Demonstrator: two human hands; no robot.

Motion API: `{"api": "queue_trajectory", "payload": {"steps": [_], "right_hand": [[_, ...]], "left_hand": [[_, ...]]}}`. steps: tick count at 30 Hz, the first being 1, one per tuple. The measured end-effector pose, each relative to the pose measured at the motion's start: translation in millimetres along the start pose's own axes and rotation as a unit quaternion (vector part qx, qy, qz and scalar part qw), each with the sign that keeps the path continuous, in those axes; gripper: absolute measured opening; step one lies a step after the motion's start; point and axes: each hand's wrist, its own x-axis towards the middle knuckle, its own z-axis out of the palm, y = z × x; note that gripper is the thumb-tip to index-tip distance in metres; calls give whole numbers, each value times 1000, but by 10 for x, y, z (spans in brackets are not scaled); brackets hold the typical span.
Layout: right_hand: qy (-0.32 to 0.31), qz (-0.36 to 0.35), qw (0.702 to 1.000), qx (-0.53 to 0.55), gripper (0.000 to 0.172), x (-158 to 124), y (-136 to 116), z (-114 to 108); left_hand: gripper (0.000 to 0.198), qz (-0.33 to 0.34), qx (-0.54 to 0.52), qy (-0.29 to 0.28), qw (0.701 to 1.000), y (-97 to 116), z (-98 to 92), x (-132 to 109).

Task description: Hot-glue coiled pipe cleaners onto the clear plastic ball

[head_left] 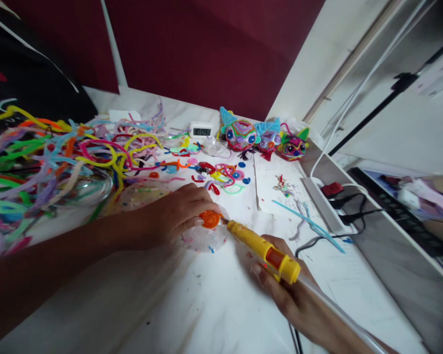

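Glue gun (pixel 254 243) is gripped in the curled right hand (pixel 293 295); orange coil (pixel 210 219) is pinched by the left hand (pixel 172 211).

This looks like a handicraft corner, though whether in a home or a workshop cannot be told. A tangle of multicoloured fuzzy pipe cleaners (pixel 59 152) fills the left of the frame, a yellow plastic glue gun (pixel 254 246) is right of centre, round, brightly coloured fuzzy animal heads (pixel 269 142) line the upper right, and a white plastic power strip (pixel 322 206) sits at right.
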Motion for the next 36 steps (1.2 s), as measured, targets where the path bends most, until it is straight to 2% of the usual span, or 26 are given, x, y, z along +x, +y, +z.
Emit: {"api": "queue_trajectory", "payload": {"steps": [6, 9, 16, 29, 36], "right_hand": [[-7, -2, 1000, 15, 23, 66, -28, 5], [3, 12, 1000, 21, 25, 47, -31, 3], [-22, 16, 999, 42, 25, -46, -13, 5], [-3, 22, 999, 37, 24, 73, 9, 10], [-12, 22, 998, 54, 21, 21, -13, 5]], "left_hand": [[42, -7, 4, -9, 1000, 25, -19, 17], [40, 1, -3, -3, 1000, -12, 9, 8], [37, 12, -11, 12, 1000, -47, 46, -14], [47, 16, -15, 6, 1000, 9, -8, 4], [40, 11, -17, 6, 1000, -16, 19, -4]]}}
